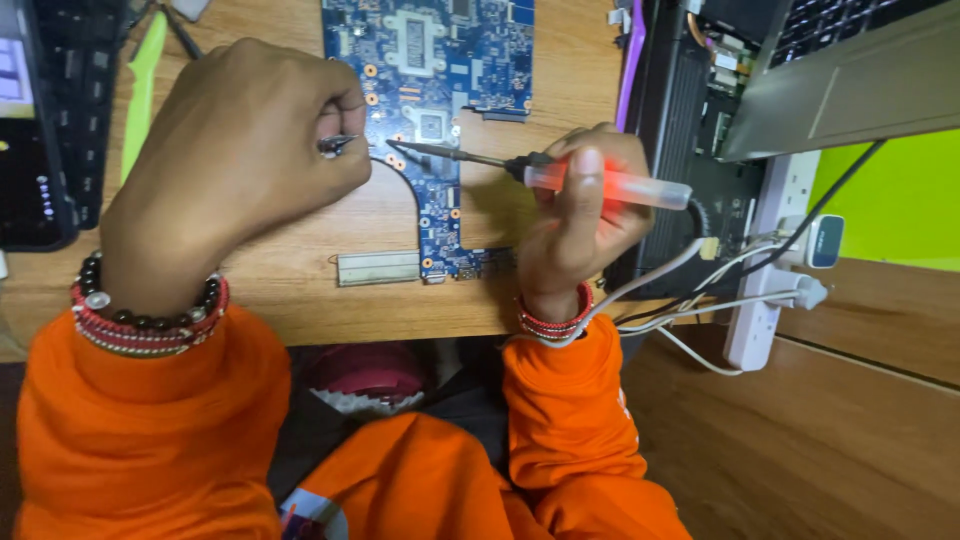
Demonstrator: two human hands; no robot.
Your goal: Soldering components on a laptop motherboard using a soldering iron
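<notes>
Blue circuit board [440,90] under right hand's [580,215] soldering iron [560,178].

A light wooden desk [300,290] carries the work. Directly on it lies a blue laptop motherboard [440,60], a silver metal strip [378,267] at its lower edge. A green plastic pry tool [140,90] lies at the left beside a black keyboard [75,90]; an opened black laptop chassis [680,110] sits at the right.
</notes>
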